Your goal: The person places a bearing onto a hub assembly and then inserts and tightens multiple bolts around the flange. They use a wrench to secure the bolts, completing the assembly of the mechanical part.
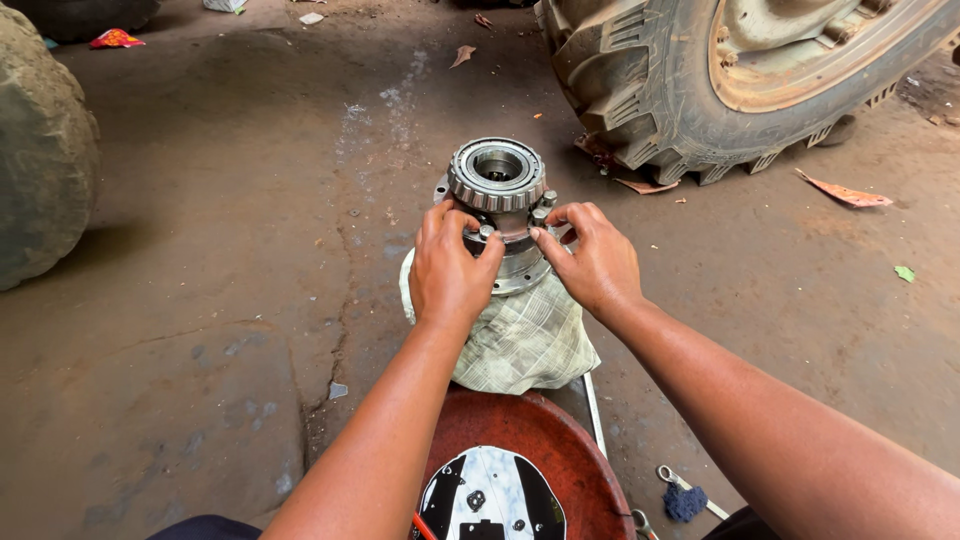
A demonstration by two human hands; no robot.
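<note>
A round metal gear housing (497, 180) with a roller bearing on top stands upright on a pale checked cloth (520, 335) on the dirt floor. Several bolts stick up around its flange. My left hand (450, 270) pinches a bolt head on the flange's near left side. My right hand (592, 258) pinches another bolt on the near right side. Both hands rest against the housing's body, hiding its lower front.
A big tractor tyre (650, 90) stands at the back right. A dark rounded mass (40, 150) fills the left edge. A red-brown bowl (545, 440) with a black and white part lies near me. A spanner and blue rag (685, 498) lie at the right.
</note>
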